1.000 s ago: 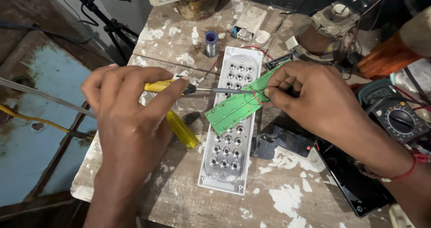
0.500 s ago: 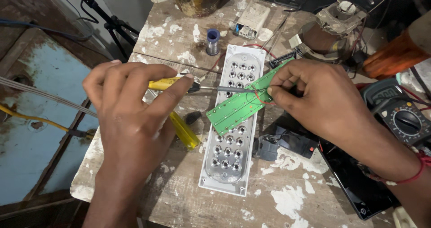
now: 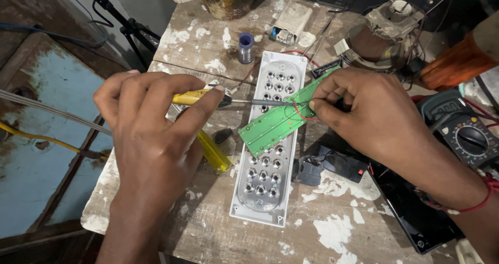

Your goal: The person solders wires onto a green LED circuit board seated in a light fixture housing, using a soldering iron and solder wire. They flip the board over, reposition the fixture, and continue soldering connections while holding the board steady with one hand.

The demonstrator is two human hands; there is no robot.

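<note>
Little has shifted since a moment ago: both hands stay where they were, the left hand [image 3: 156, 123] only curling a touch tighter and its forefinger lying further along the tool. That hand is closed around a yellow-handled soldering iron [image 3: 208, 96], thumb under and forefinger on top, with the metal shaft running level to the right so that its tip sits at the green circuit board [image 3: 283, 119]. The right hand [image 3: 371, 118] pinches the upper right part of that board between thumb and fingertips, fingers drawn together on its edge, and a thin red wire [image 3: 301, 113] loops at the spot where the tip and the fingers meet. The board lies tilted, slanting across the white lamp housing [image 3: 270, 149], a long tray with rows of small round reflector cups that rests lengthwise on the paint-flecked wooden workbench [image 3: 332, 233]. Just beside the housing's left edge, partly under the left hand, lies a second yellow-handled tool [image 3: 213, 152]. A small spool of solder [image 3: 246, 47] stands above the housing's top end, and a multimeter [image 3: 465, 134] sits at the far right behind the right wrist, which wears a red thread. A small black part [image 3: 332, 165] lies on the bench under the right forearm, close to the housing.
</note>
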